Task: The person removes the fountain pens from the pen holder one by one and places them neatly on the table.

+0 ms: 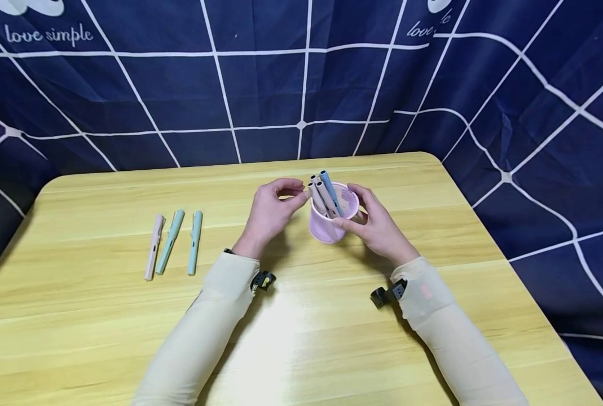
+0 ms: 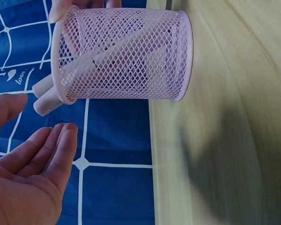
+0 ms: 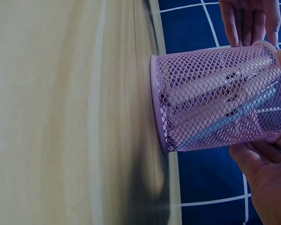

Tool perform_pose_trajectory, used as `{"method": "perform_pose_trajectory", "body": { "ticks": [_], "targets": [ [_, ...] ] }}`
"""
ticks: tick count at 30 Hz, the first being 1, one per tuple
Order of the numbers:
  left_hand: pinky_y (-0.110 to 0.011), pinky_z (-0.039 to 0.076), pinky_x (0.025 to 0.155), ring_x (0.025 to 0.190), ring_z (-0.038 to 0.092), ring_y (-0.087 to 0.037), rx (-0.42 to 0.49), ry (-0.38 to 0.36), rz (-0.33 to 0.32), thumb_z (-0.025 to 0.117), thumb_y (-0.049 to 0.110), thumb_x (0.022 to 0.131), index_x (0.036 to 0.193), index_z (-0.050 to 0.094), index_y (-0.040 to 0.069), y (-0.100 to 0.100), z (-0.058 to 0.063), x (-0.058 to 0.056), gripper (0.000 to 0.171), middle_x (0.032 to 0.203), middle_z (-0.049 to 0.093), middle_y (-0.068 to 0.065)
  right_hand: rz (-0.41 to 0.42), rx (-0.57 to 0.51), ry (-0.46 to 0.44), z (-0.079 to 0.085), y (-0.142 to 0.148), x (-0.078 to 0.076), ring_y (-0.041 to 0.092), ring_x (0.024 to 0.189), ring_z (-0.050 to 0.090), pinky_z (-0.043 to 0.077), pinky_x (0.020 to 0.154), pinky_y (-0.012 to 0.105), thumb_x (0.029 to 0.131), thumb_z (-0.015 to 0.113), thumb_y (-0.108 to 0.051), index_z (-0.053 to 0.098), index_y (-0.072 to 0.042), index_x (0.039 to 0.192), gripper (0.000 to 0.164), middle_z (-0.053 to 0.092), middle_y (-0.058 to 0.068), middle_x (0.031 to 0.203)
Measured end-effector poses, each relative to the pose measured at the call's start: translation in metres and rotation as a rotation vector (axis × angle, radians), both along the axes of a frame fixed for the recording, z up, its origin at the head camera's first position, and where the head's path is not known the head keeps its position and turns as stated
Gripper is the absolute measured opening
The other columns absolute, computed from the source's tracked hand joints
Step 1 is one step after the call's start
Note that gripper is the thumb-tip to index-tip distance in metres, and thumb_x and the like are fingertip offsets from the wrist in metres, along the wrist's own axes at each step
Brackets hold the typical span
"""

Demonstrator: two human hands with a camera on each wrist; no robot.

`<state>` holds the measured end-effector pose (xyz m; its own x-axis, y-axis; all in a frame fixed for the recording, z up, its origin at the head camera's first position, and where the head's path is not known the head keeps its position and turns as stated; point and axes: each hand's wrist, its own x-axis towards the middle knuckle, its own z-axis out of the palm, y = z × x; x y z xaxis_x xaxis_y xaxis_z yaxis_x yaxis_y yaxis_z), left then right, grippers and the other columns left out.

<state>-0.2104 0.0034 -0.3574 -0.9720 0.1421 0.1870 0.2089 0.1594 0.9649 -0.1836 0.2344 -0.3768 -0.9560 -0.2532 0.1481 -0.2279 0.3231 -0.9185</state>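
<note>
A pink mesh pen holder contains several pens: pale pinkish ones and a blue one, all leaning to the same side. My right hand grips the holder near its rim, thumb on the near side and fingers round the right. Just left of the rim is my left hand, its thumb and fingers apart with nothing between them. In the left wrist view the left hand stays a little off the pen ends. The right wrist view shows the pens through the mesh.
On the wooden table, left of my left arm, lie a pale pink pen, a green pen and a light blue-green pen. A dark blue curtain with white lines hangs behind the table and at its sides.
</note>
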Motion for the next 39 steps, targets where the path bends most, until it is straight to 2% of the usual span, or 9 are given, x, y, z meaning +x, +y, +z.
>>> {"method": "perform_pose_trajectory", "body": {
  "ticks": [4, 11, 14, 26, 39],
  "targets": [
    [-0.023, 0.054, 0.083, 0.095, 0.065, -0.019, 0.007, -0.009, -0.018, 0.074, 0.011, 0.089, 0.112, 0.068, -0.005, 0.007, -0.001, -0.003, 0.029, 0.1, 0.069, -0.011, -0.004, -0.002, 0.007, 0.0, 0.002, 0.0, 0.029, 0.134, 0.037, 0.029, 0.113, 0.044, 0.087, 0.075, -0.006, 0.028, 0.003, 0.148, 0.077, 0.039, 0.018, 0.145],
    [-0.024, 0.054, 0.082, 0.092, 0.065, -0.019, -0.012, -0.009, 0.001, 0.074, 0.011, 0.089, 0.108, 0.07, -0.003, 0.012, -0.007, -0.006, 0.024, 0.097, 0.07, -0.01, 0.0, 0.0, 0.016, 0.001, 0.0, -0.001, 0.028, 0.133, 0.039, 0.031, 0.113, 0.042, 0.087, 0.077, -0.009, 0.03, 0.002, 0.147, 0.078, 0.04, 0.017, 0.144],
    [-0.025, 0.054, 0.082, 0.093, 0.064, -0.02, -0.011, -0.008, -0.016, 0.074, 0.012, 0.089, 0.107, 0.07, -0.003, 0.013, -0.009, -0.007, 0.024, 0.097, 0.07, -0.011, -0.005, 0.013, 0.013, 0.002, -0.001, -0.002, 0.028, 0.133, 0.038, 0.031, 0.112, 0.042, 0.087, 0.077, -0.009, 0.029, 0.002, 0.148, 0.078, 0.039, 0.016, 0.144],
    [-0.023, 0.054, 0.081, 0.093, 0.064, -0.02, -0.009, 0.039, -0.045, 0.073, 0.01, 0.09, 0.103, 0.07, -0.003, 0.016, -0.018, -0.008, 0.019, 0.095, 0.069, -0.01, 0.007, 0.037, -0.014, 0.003, 0.0, -0.001, 0.027, 0.133, 0.038, 0.031, 0.112, 0.041, 0.089, 0.074, -0.01, 0.028, 0.002, 0.15, 0.078, 0.038, 0.016, 0.139],
    [-0.024, 0.055, 0.08, 0.09, 0.065, -0.019, -0.013, 0.052, -0.006, 0.074, 0.012, 0.089, 0.102, 0.072, -0.002, 0.017, -0.019, -0.009, 0.019, 0.094, 0.071, -0.01, 0.004, 0.017, -0.014, -0.001, 0.001, -0.002, 0.027, 0.133, 0.038, 0.031, 0.113, 0.041, 0.089, 0.074, -0.008, 0.029, 0.0, 0.15, 0.076, 0.038, 0.016, 0.139]
  ]
}}
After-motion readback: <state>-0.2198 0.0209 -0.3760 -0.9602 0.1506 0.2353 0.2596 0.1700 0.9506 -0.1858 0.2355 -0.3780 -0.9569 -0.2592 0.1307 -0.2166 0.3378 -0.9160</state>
